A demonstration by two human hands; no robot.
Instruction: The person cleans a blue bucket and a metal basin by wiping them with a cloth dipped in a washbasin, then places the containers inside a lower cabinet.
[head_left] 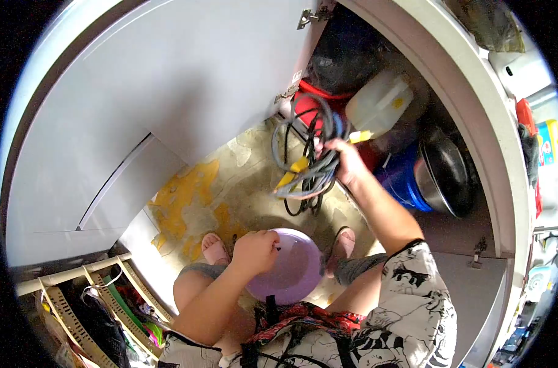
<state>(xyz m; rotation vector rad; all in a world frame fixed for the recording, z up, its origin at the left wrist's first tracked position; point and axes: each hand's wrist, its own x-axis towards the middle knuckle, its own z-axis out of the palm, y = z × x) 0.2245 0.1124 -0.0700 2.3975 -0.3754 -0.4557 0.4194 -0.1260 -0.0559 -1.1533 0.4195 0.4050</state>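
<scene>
My right hand [346,158] is closed round a loose bundle of coiled cable [309,162], black and grey with yellow parts, held up in front of the open cabinet. The loops hang down from the fingers and look a little blurred. My left hand [260,250] is a closed fist over the left side of a purple basin [315,267]. A small dark bit shows at its fingers, too little to name. The basin stands on the floor between my feet, and its inside is partly hidden by the left hand.
Inside the cabinet are a whitish plastic jug [377,107], a blue bucket [404,184], a dark pan [450,172] and a red tub [306,107]. A large cabinet door [107,110] stands open at left. Cream racks [64,303] with small goods are at lower left.
</scene>
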